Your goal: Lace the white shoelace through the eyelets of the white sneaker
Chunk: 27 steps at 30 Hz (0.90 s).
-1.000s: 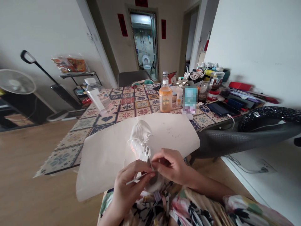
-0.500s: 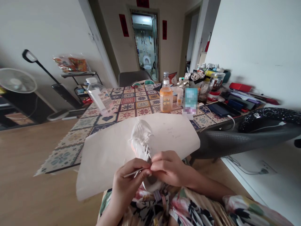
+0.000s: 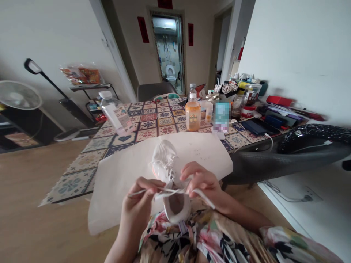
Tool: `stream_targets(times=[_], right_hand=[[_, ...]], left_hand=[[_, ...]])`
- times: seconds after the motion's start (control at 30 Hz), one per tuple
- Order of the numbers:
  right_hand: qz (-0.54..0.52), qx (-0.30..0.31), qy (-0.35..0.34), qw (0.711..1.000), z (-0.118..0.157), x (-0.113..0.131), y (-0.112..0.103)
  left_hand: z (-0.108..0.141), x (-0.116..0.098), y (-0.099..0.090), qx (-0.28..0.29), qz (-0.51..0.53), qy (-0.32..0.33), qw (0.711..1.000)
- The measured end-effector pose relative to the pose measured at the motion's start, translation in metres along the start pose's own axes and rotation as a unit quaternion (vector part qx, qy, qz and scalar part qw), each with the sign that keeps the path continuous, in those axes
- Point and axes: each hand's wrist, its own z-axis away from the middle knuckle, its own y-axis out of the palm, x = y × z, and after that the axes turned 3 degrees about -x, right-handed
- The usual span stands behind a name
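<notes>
Left hand (image 3: 137, 204): pinched shut, holding a white shoelace (image 3: 171, 190).
Right hand (image 3: 203, 184): pinched shut on the lace too.
Shoe: a white sneaker (image 3: 163, 164) sits on the lap of a flowery dress (image 3: 175, 241), toe up, in front of a big paper sheet (image 3: 123, 182).

Patterned worktop (image 3: 153, 126) w/ orange drink btl (image 3: 193, 116) + jars (image 3: 251, 94) far R; pedestal fan (image 3: 20, 95), floor lamp (image 3: 32, 66) L; toilet (image 3: 170, 72) thru far doorway (image 3: 166, 51).
</notes>
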Motion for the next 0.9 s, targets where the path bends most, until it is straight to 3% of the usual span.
stream_targets(times=[0.07, 0.13, 0.2, 0.27, 0.4, 0.53, 0.63, 0.7, 0.8, 0.9], right_hand=[[-0.099, -0.074, 0.075, 0.99, -0.002, -0.007, -0.003], [-0.187, -0.112, 0.137, 0.966, -0.005, -0.013, -0.01], [-0.226, -0.102, 0.18, 0.952, -0.007, -0.019, -0.023], [-0.221, -0.076, 0.194, 0.953, -0.008, -0.026, -0.038], [-0.168, 0.045, 0.205, 0.963, -0.005, -0.037, -0.06], [-0.107, 0.125, 0.218, 0.962, -0.005, -0.034, -0.056], [0.062, 0.16, 0.2, 0.965, -0.009, -0.024, -0.045], [0.169, 0.181, 0.198, 0.949, -0.01, -0.016, -0.039], [0.214, 0.216, 0.23, 0.924, -0.009, -0.009, -0.035], [0.204, 0.24, 0.245, 0.917, -0.009, -0.008, -0.038]], left_hand=[[-0.009, -0.003, -0.005, -0.056, 0.102, -0.011, 0.993], [-0.018, -0.007, -0.012, -0.072, 0.214, -0.026, 0.974], [-0.027, -0.01, -0.023, -0.061, 0.272, -0.048, 0.959], [-0.035, -0.011, -0.035, -0.05, 0.259, -0.047, 0.963], [-0.041, -0.007, -0.058, -0.015, 0.141, -0.032, 0.989], [-0.034, 0.001, -0.067, 0.066, -0.049, -0.056, 0.995], [-0.03, 0.001, -0.062, 0.099, -0.25, -0.03, 0.963], [-0.03, 0.001, -0.058, 0.133, -0.341, -0.019, 0.93], [-0.032, 0.0, -0.055, 0.198, -0.393, -0.04, 0.897], [-0.033, -0.001, -0.058, 0.229, -0.395, -0.064, 0.887]])
